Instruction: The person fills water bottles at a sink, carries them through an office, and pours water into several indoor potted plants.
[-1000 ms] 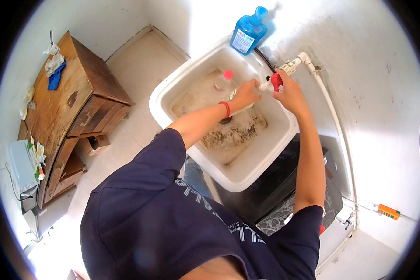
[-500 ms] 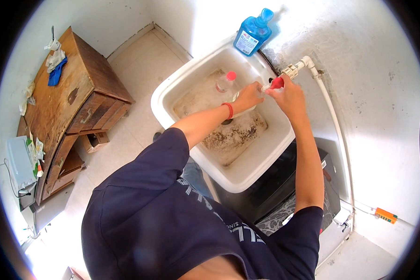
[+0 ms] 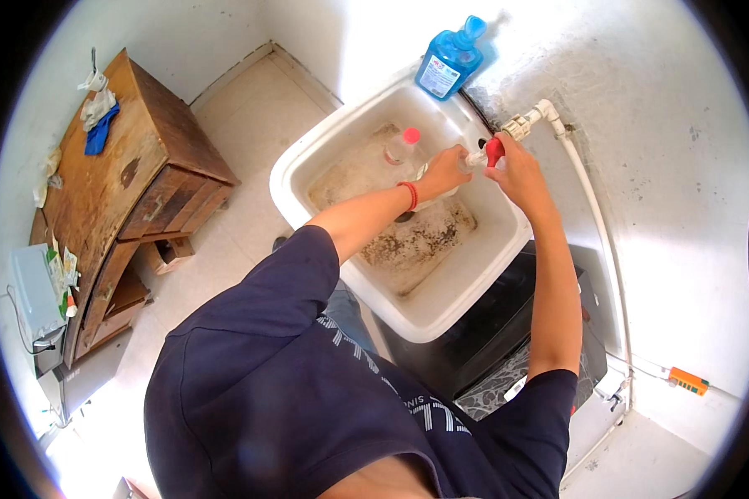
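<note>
Over the white sink (image 3: 451, 328), my left hand (image 3: 444, 171) is closed around what looks like a clear plastic bottle (image 3: 431, 199), mostly hidden by the hand and wrist. Its mouth end is just under the white tap spout (image 3: 476, 158). My right hand (image 3: 520, 179) grips the red tap handle (image 3: 494, 151) with thumb and fingers. Left of my left hand, a second clear bottle with a pink-red cap (image 3: 411, 136) stands upright in the stained basin. Whether water is running is hard to make out.
A blue liquid bottle (image 3: 450, 65) stands on the sink's far rim. White pipe (image 3: 595, 187) runs along the right wall from the tap. Beneath the sink's right side is a black box-like thing (image 3: 483, 303). A worn wooden desk (image 3: 141, 150) stands at left.
The red tap handle has turned and stands more upright. My right hand has shifted slightly right and down with it, while my left hand stays nearly in place beneath the spout.
</note>
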A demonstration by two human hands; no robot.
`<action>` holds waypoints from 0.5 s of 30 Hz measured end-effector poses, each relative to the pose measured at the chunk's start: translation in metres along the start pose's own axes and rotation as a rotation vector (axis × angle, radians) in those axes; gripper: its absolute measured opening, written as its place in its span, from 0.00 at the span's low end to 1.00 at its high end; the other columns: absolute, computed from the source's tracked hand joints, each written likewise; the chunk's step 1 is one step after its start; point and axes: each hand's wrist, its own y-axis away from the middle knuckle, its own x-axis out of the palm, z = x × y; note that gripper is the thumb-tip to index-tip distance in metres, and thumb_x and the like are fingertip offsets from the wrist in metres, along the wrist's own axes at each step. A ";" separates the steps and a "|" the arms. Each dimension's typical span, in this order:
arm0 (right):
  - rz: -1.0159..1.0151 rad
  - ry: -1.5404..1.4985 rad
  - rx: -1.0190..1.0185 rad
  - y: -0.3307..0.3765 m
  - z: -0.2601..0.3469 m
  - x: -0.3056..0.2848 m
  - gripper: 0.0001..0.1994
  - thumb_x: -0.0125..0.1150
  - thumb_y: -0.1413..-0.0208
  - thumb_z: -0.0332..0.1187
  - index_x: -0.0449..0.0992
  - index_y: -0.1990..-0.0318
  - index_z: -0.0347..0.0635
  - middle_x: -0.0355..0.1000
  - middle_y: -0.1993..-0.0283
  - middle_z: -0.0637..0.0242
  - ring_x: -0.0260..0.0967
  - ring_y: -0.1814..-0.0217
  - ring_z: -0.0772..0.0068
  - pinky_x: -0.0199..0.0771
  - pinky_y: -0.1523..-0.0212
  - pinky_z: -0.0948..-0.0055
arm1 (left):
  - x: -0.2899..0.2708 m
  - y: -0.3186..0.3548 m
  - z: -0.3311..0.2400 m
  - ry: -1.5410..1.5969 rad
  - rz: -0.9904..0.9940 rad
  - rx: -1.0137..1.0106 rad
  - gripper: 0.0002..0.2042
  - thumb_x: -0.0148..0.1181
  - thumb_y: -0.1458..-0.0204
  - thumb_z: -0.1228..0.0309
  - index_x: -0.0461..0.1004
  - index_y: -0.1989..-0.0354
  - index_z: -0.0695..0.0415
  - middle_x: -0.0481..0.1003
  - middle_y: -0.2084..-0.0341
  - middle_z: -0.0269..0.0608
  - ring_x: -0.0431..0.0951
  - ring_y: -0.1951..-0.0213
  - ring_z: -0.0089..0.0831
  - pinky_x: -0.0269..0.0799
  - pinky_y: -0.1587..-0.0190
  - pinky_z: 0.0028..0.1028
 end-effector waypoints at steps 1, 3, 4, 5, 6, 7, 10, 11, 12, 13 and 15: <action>0.055 0.006 0.051 -0.002 0.003 -0.007 0.19 0.63 0.57 0.37 0.68 0.58 0.40 0.71 0.66 0.53 0.69 0.61 0.48 0.69 0.62 0.59 | 0.001 0.000 0.002 -0.003 -0.008 0.010 0.18 0.66 0.65 0.70 0.69 0.64 0.62 0.74 0.67 0.51 0.73 0.61 0.46 0.68 0.59 0.36; 0.098 0.042 0.167 -0.003 0.011 -0.009 0.19 0.64 0.57 0.41 0.69 0.60 0.41 0.71 0.69 0.55 0.69 0.62 0.49 0.68 0.63 0.59 | 0.000 0.003 -0.002 -0.008 -0.020 0.032 0.18 0.66 0.65 0.69 0.69 0.65 0.62 0.73 0.68 0.51 0.73 0.62 0.46 0.68 0.60 0.36; 0.084 0.071 0.230 -0.004 0.015 -0.006 0.19 0.64 0.57 0.43 0.69 0.62 0.42 0.72 0.69 0.55 0.69 0.63 0.49 0.68 0.64 0.59 | 0.001 0.002 0.002 0.008 -0.018 0.050 0.18 0.65 0.65 0.69 0.69 0.65 0.62 0.73 0.68 0.50 0.73 0.62 0.46 0.67 0.59 0.36; 0.078 0.097 0.280 -0.008 0.020 -0.003 0.19 0.64 0.57 0.45 0.69 0.63 0.42 0.72 0.70 0.56 0.69 0.63 0.49 0.67 0.65 0.58 | -0.003 0.002 0.008 0.022 -0.029 0.061 0.18 0.65 0.65 0.69 0.69 0.66 0.61 0.73 0.68 0.50 0.73 0.62 0.46 0.67 0.59 0.36; 0.000 0.093 0.337 -0.007 0.026 -0.002 0.19 0.63 0.55 0.46 0.69 0.62 0.43 0.72 0.70 0.56 0.69 0.64 0.50 0.67 0.64 0.58 | -0.006 0.001 0.014 0.035 -0.043 0.072 0.17 0.65 0.66 0.69 0.69 0.66 0.61 0.73 0.68 0.49 0.72 0.62 0.45 0.67 0.59 0.35; -0.077 0.088 0.390 -0.001 0.032 -0.004 0.19 0.61 0.54 0.47 0.70 0.62 0.43 0.72 0.69 0.55 0.69 0.64 0.50 0.67 0.64 0.58 | -0.006 0.004 0.017 0.019 -0.058 0.116 0.17 0.65 0.66 0.70 0.69 0.66 0.60 0.72 0.68 0.49 0.72 0.62 0.45 0.67 0.59 0.35; -0.302 -0.211 0.435 0.024 0.049 0.008 0.18 0.54 0.47 0.47 0.69 0.59 0.41 0.72 0.65 0.55 0.70 0.63 0.54 0.67 0.63 0.63 | -0.018 0.023 0.017 -0.015 -0.126 0.199 0.17 0.65 0.68 0.70 0.69 0.67 0.60 0.71 0.66 0.48 0.71 0.61 0.43 0.66 0.57 0.34; -0.310 -0.234 0.386 0.030 0.062 0.017 0.16 0.53 0.46 0.44 0.68 0.60 0.40 0.71 0.65 0.56 0.69 0.63 0.55 0.66 0.62 0.64 | -0.024 0.030 0.020 0.008 -0.135 0.205 0.18 0.65 0.68 0.70 0.69 0.66 0.59 0.71 0.65 0.47 0.70 0.60 0.42 0.66 0.57 0.34; -0.324 -0.253 0.356 0.032 0.072 0.027 0.15 0.53 0.45 0.42 0.68 0.60 0.38 0.70 0.64 0.56 0.68 0.63 0.56 0.66 0.61 0.65 | -0.033 0.039 0.013 0.023 -0.086 0.209 0.18 0.64 0.64 0.69 0.68 0.63 0.60 0.71 0.63 0.47 0.69 0.57 0.41 0.65 0.54 0.34; -0.308 -0.248 0.266 0.026 0.081 0.037 0.14 0.52 0.45 0.41 0.67 0.61 0.37 0.70 0.65 0.57 0.68 0.62 0.56 0.65 0.61 0.65 | -0.049 0.046 -0.001 0.039 -0.029 0.215 0.18 0.64 0.60 0.69 0.68 0.60 0.60 0.71 0.61 0.47 0.68 0.54 0.40 0.64 0.52 0.34; -0.295 -0.220 0.092 0.007 0.103 0.052 0.13 0.52 0.44 0.39 0.67 0.62 0.36 0.68 0.65 0.57 0.66 0.62 0.55 0.64 0.60 0.65 | -0.093 0.066 -0.041 0.128 -0.023 0.124 0.18 0.62 0.58 0.70 0.67 0.58 0.61 0.69 0.59 0.46 0.67 0.52 0.38 0.63 0.51 0.33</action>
